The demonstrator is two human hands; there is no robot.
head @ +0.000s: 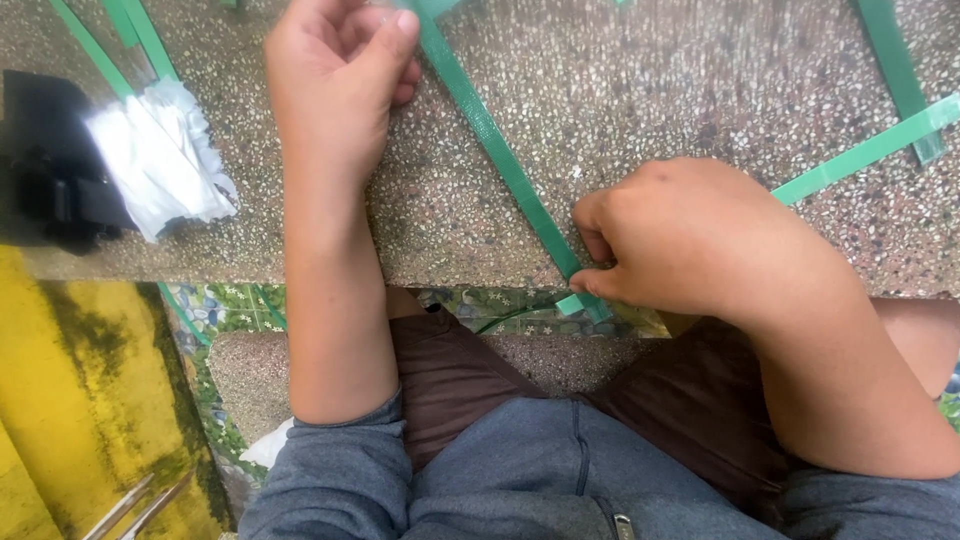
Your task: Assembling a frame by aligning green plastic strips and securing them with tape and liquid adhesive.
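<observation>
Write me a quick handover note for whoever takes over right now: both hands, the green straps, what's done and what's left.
Left hand: closed, thumb pressing the long green strap against the speckled stone slab, far end.
Right hand: fingertips pinching that strap at the slab's near edge, where a second green strap meets it.
More straps lie at the slab's top left and top right corners.
Done: two straps brought together at the pinch.
Left: how they join is hidden under the fingers, so check it.

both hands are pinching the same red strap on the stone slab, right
Not quite: the strap is green, not red. The head view shows the left hand and the right hand each pinching it on the stone slab.
</observation>
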